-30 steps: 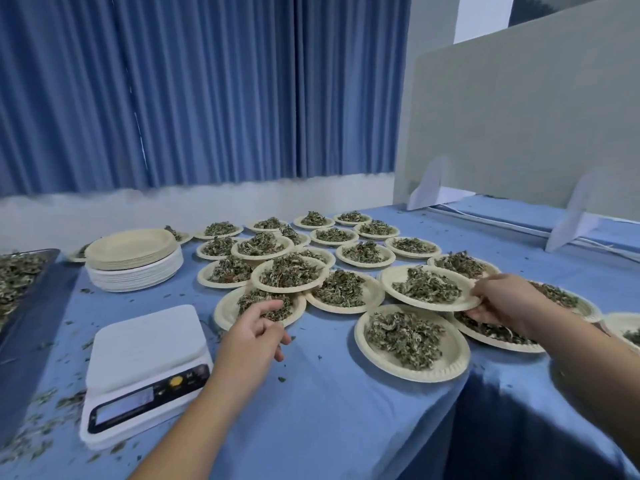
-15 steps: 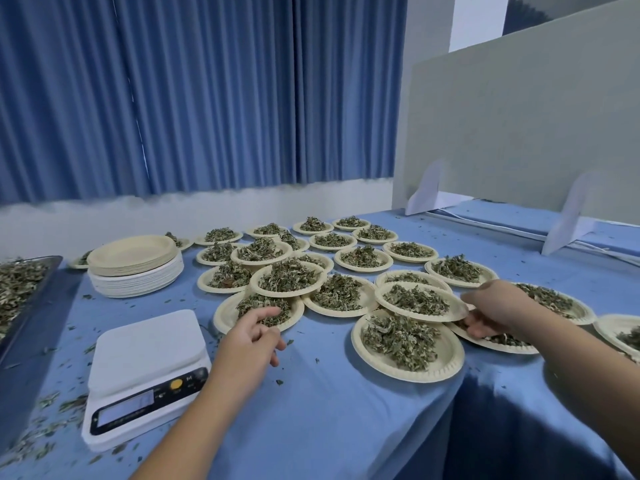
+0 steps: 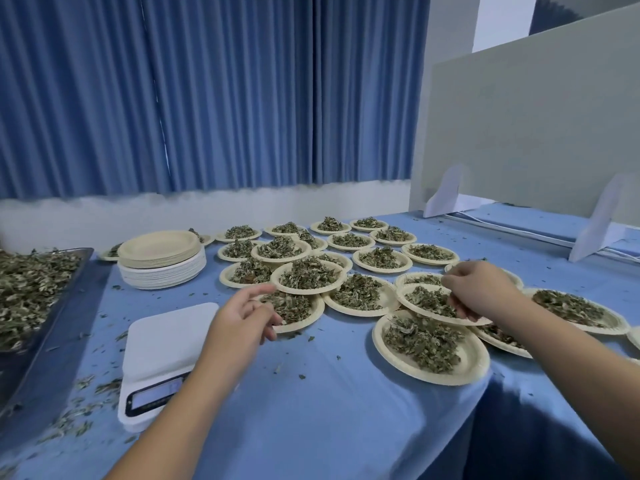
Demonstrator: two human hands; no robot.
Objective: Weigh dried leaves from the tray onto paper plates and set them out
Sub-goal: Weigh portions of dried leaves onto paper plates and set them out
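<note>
Many paper plates of dried leaves cover the blue table. One filled plate [image 3: 429,303] lies tilted across its neighbours, partly over the nearest plate [image 3: 429,348]. My right hand [image 3: 481,289] hovers over its right side with fingers hanging loosely, tips close to the leaves, gripping nothing that I can see. Beside another filled plate [image 3: 294,308], my left hand [image 3: 242,317] floats with relaxed fingers and holds nothing. The white scale [image 3: 162,344] stands bare under my left forearm. At the far left is the metal tray [image 3: 74,268] heaped with dried leaves [image 3: 27,289].
A stack of unused paper plates [image 3: 162,261] stands behind the scale. Leaf crumbs litter the blue cloth [image 3: 311,393]. The table's corner drops off just beyond the nearest plate. A grey partition board [image 3: 536,133] on white feet stands at the back right.
My right hand brought the plate it held by the rim toward me, laid it over its neighbours and lifted off. My left hand drifted slightly forward.
</note>
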